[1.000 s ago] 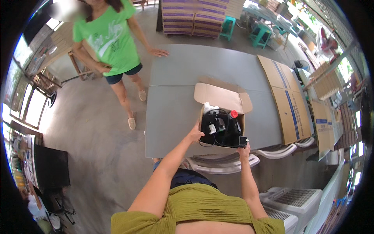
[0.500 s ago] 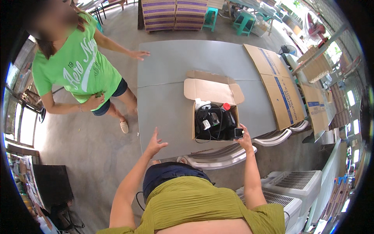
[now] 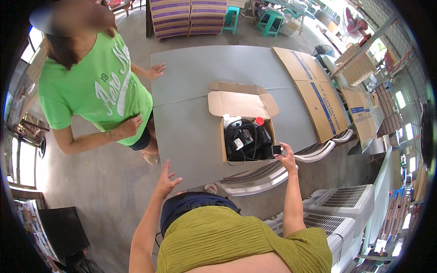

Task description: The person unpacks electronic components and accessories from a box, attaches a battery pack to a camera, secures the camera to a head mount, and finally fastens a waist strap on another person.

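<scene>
On the grey table [image 3: 189, 132] stands an open cardboard box [image 3: 243, 103], its lid flap folded back. Inside lie a black cable [image 3: 235, 132], black items, a white piece [image 3: 238, 144], a crumpled white thing [image 3: 231, 120] and a red cap [image 3: 259, 121]. My right hand [image 3: 287, 159] pinches a small black square device [image 3: 276, 149], perhaps a small camera, at the box's near right corner. My left hand [image 3: 167, 183] holds nothing; its fingers are spread by the table's near left edge, left of the box.
Across the table's left side stands a person in a green shirt [image 3: 98, 86], one hand on the tabletop. Flat cardboard cartons [image 3: 318, 100] lie on the right. White chairs [image 3: 264, 182] tuck under the near edge; grey-white slatted units [image 3: 339, 202] stand at my right.
The person in green has moved closer to the table. My left hand has shifted a little left and down. My right hand keeps the small device by the box corner.
</scene>
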Available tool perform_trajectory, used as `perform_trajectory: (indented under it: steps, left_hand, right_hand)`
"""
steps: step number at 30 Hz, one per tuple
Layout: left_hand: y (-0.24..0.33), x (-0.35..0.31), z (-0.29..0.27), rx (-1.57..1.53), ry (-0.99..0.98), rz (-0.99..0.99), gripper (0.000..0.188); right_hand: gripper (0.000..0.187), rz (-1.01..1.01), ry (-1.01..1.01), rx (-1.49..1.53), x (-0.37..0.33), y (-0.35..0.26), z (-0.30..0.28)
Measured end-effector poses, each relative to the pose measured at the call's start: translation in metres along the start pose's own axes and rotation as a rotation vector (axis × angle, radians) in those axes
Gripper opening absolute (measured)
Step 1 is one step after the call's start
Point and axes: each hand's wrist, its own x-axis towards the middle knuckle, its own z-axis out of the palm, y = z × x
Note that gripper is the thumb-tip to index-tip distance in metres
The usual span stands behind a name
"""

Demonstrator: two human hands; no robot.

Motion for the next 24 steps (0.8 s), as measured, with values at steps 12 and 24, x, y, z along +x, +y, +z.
perform_trajectory:
  steps: [12, 24]
  left_hand:
    - [0.02, 0.018, 0.023, 0.061, -0.084, 0.094, 0.1]
    - [0.007, 0.015, 0.032, 0.102, -0.08, 0.08, 0.102]
  right_hand:
    - [0.023, -0.185, 0.322, -0.264, 0.009, 0.007, 0.016]
    - [0.018, -0.115, 0.331, -0.19, 0.007, 0.009, 0.015]
